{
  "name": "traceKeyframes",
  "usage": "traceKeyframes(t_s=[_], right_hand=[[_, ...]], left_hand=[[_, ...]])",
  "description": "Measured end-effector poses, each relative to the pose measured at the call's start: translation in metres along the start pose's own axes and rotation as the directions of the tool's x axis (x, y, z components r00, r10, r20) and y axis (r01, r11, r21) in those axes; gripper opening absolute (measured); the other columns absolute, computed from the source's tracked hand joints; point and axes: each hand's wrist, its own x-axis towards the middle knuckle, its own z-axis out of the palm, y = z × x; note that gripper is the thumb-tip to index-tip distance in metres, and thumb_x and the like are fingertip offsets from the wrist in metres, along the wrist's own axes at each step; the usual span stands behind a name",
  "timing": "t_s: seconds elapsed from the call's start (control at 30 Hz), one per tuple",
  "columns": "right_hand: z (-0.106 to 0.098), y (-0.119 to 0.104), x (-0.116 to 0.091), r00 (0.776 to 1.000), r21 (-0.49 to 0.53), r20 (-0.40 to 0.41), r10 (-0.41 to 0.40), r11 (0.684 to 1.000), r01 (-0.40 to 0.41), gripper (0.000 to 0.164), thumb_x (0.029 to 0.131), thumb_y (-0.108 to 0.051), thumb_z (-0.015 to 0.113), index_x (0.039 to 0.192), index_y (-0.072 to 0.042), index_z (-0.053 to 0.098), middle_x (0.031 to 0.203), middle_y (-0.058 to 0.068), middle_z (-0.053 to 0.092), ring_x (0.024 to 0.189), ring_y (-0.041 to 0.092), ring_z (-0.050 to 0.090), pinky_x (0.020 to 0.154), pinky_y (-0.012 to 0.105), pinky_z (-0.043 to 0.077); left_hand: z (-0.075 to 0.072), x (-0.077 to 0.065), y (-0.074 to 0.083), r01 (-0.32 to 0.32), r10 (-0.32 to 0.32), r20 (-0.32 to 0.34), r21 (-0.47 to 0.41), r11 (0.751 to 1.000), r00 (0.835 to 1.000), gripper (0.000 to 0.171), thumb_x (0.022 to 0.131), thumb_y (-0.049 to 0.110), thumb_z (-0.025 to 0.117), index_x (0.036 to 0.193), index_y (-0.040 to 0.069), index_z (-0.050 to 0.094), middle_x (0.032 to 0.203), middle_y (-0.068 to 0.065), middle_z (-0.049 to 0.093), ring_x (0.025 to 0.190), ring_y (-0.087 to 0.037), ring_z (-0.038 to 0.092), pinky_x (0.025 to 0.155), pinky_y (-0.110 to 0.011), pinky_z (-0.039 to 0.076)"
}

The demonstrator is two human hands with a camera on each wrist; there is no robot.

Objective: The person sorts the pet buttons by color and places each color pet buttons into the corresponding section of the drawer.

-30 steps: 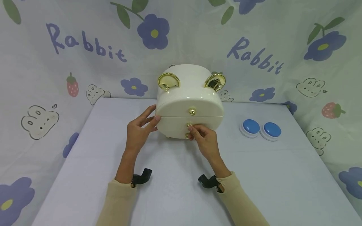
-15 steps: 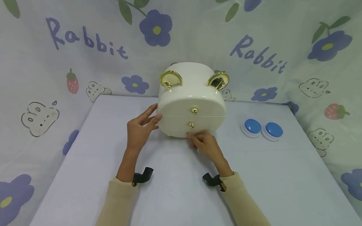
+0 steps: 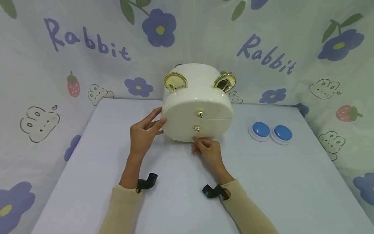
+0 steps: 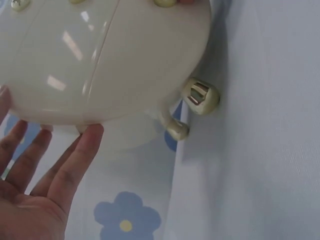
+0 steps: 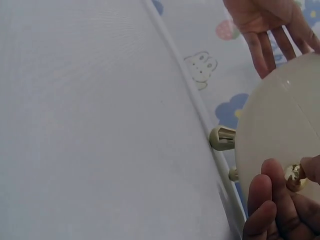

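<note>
A glossy white rounded box [image 3: 181, 120] with two gold ear shapes stands on the table, its front facing me. Two gold knobs, the upper knob [image 3: 200, 113] and the middle knob [image 3: 197, 128], show on its front in the head view. My right hand [image 3: 211, 151] pinches the lowest gold knob [image 5: 295, 178] between thumb and index finger; the head view hides that knob. My left hand [image 3: 142, 136] rests against the box's left side, thumb at the front edge. In the left wrist view its fingers [image 4: 75, 165] are extended and touch the box.
Two blue-topped round push buttons, a nearer-left button [image 3: 261, 130] and its neighbour [image 3: 282, 133], sit right of the box. Short gold feet, one a rounded foot [image 4: 201, 96], lift the box off the white tabletop [image 3: 175, 195]. A patterned cloth [image 3: 204, 32] hangs behind.
My right hand has let go of the middle knob and moved down to the lowest one, which it now pinches. My left hand keeps its place on the box's side.
</note>
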Motion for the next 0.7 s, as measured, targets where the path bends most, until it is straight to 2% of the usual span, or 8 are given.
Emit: traceKeyframes(t_s=[0.37,0.5,0.7], right_hand=[[0.002,-0.004,-0.018,1.000,-0.010,-0.013,-0.011,1.000,0.011,0.037,0.094,-0.035,0.072,0.082,0.000,0.078,0.068,0.010,0.070,0.062,0.020,0.060,0.055,0.023,0.053],[0.002,-0.003,-0.025,1.000,-0.008,-0.013,-0.013,1.000,0.013,0.038,0.094,-0.036,0.072,0.082,0.000,0.078,0.067,0.009,0.069,0.061,0.019,0.059,0.053,0.023,0.050],[0.003,-0.003,-0.038,1.000,-0.026,-0.002,-0.003,1.000,0.003,0.038,0.093,-0.037,0.072,0.081,-0.002,0.078,0.066,0.009,0.068,0.061,0.019,0.059,0.053,0.023,0.051]], left_hand=[[-0.001,0.000,0.001,0.018,-0.018,0.001,-0.007,1.000,1.000,0.047,0.093,0.013,0.074,0.138,0.007,0.062,0.138,-0.003,0.061,0.109,-0.031,0.068,0.075,-0.047,0.062],[-0.001,-0.001,0.002,0.030,-0.030,0.000,0.008,1.000,1.000,0.047,0.093,0.013,0.074,0.138,0.007,0.061,0.139,-0.003,0.061,0.110,-0.030,0.068,0.075,-0.044,0.063],[-0.002,-0.002,0.002,0.013,-0.013,0.000,0.010,1.000,1.000,0.047,0.093,0.013,0.074,0.138,0.007,0.062,0.138,-0.004,0.061,0.108,-0.025,0.069,0.074,-0.041,0.063]])
